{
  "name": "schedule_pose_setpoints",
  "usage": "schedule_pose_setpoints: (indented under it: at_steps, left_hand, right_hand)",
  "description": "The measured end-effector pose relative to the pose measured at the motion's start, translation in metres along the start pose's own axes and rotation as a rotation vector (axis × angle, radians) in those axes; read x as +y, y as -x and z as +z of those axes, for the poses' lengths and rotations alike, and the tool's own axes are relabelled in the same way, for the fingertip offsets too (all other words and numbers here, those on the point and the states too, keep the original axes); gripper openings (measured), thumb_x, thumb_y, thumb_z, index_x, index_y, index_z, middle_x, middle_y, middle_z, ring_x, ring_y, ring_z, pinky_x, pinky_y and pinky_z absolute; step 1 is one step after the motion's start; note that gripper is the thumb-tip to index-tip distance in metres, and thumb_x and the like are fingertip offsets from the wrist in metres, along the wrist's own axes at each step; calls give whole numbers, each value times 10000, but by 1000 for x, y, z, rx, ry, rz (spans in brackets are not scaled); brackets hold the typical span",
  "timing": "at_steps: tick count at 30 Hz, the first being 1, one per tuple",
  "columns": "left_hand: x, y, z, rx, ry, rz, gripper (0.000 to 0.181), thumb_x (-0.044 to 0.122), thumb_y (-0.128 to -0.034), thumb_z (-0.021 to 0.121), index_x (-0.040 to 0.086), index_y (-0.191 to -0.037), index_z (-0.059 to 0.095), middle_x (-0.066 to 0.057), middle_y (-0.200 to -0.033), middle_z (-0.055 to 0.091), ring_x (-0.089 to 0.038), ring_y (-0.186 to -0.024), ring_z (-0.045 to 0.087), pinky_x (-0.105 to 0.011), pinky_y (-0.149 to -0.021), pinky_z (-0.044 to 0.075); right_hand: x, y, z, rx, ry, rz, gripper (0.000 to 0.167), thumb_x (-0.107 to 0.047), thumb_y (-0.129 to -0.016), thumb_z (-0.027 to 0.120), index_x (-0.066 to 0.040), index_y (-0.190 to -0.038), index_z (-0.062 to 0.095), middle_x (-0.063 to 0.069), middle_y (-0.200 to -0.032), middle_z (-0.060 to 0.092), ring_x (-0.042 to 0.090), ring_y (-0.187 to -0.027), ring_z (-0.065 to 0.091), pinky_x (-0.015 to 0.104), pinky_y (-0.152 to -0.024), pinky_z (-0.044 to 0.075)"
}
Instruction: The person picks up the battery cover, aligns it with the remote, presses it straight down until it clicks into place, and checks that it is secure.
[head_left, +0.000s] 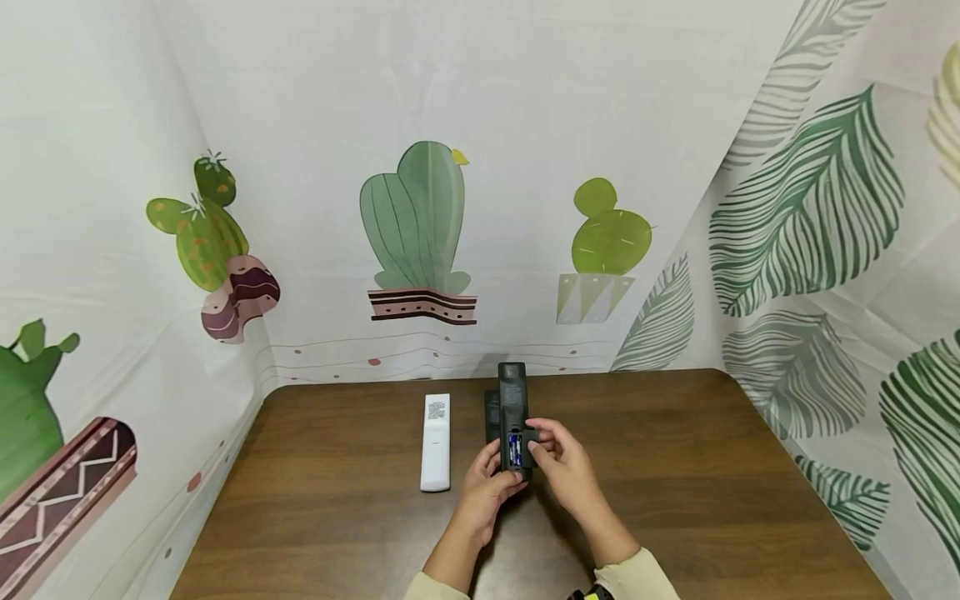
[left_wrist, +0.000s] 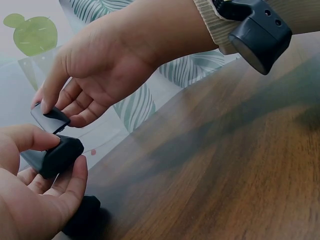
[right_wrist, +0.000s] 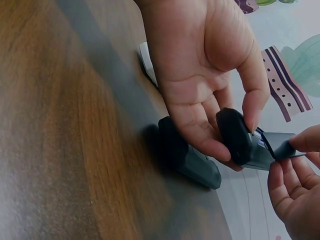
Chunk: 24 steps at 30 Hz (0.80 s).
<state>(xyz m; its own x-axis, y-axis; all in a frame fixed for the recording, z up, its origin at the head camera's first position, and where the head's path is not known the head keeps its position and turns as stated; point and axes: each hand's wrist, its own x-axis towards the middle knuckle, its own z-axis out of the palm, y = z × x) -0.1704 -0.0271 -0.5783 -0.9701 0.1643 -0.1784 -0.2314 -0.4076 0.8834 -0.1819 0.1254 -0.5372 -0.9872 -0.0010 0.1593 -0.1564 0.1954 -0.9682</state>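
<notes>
A black remote control point(head_left: 513, 392) is held back side up above the table, its battery compartment uncovered with blue batteries point(head_left: 515, 448) inside. My left hand point(head_left: 483, 493) grips its lower end, thumb on the near edge. Between the thumb and fingers of my right hand point(head_left: 567, 467) is the black battery cover point(left_wrist: 51, 119), tilted at the compartment's right side. In the right wrist view the cover's edge is close against the remote; whether they touch I cannot tell. A second black remote point(right_wrist: 187, 155) lies on the table beneath, partly hidden in the head view.
A white remote control point(head_left: 436, 442) lies back side up on the wooden table point(head_left: 337, 500), left of the hands. Behind the table hangs a white cloth point(head_left: 517, 100) printed with cacti and leaves. A dark camera point(left_wrist: 260, 37) is strapped to the right wrist.
</notes>
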Motion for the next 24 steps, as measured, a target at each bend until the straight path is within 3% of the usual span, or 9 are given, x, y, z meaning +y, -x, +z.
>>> schedule_pose_setpoints:
  at_steps: [13, 19, 24]
  left_hand:
    - [-1, 0, -1, -11, 3, 3, 753, -54, -820, 619, -1, -1521, 349, -184, -1402, 552, -173, -992, 682, -366, -914, 573]
    - [-1, 0, -1, -20, 0, 1, 750, -48, -826, 621, 4, -1524, 350, -183, -1408, 548, -169, -994, 677, -395, -939, 566]
    - [-1, 1, 0, -29, 7, 2, 737, -45, -835, 621, -1, -1520, 351, -175, -1401, 553, -173, -1005, 674, -393, -934, 567]
  right_hand:
    - [-1, 0, 6, 10, 39, -56, 302, -6, -919, 671, -85, -1210, 682, 153, -1009, 617, 79, -833, 592, 194, -739, 504]
    - [-1, -1, 9, 11, 56, -42, 301, 34, -915, 655, -26, -1209, 671, 179, -1015, 616, 116, -844, 583, 196, -737, 486]
    - [-1, -1, 9, -7, 50, -43, 275, 18, -926, 652, -48, -1191, 680, 135, -988, 628, 111, -839, 581, 201, -734, 482]
